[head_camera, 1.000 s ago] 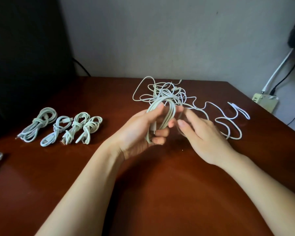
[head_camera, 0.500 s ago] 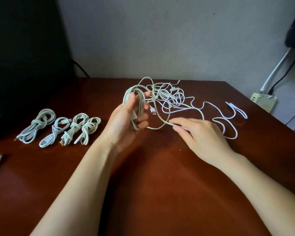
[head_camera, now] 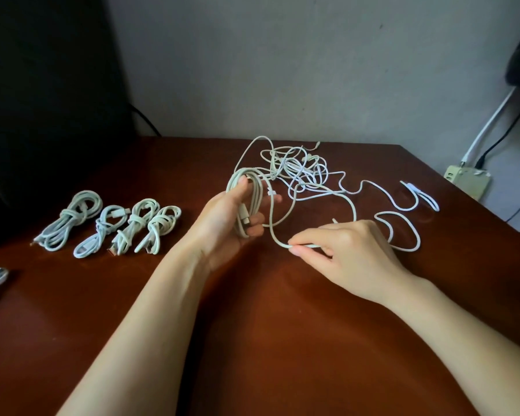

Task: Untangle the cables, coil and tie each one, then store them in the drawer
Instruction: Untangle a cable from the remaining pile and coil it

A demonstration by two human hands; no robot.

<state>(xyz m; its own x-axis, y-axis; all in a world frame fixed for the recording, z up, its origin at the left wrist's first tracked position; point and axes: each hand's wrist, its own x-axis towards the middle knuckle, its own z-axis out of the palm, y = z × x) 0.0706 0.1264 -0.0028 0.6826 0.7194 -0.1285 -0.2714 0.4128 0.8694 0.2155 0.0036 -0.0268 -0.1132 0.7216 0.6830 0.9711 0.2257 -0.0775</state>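
Step in hand: coiling one cable. Left hand (head_camera: 222,223) grip closed around coil (head_camera: 246,202), held upright above counter (head_camera: 252,340). Right hand (head_camera: 351,253) pinches free run of same cable (head_camera: 275,235), just right of and below coil. Tangle (head_camera: 300,169) beyond both grips; run appears to lead into it. Four tied bundles (head_camera: 111,226) far left of left grip. Next, by judgement: draw slack free, lay another loop onto coil. Drawer not in view.

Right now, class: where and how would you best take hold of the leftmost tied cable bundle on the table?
Pinch the leftmost tied bundle at its knotted waist, fingers coming down from above. The wrap binds every strand there, while the looped ends would splay. It lies flat on the table, apart from its neighbours.
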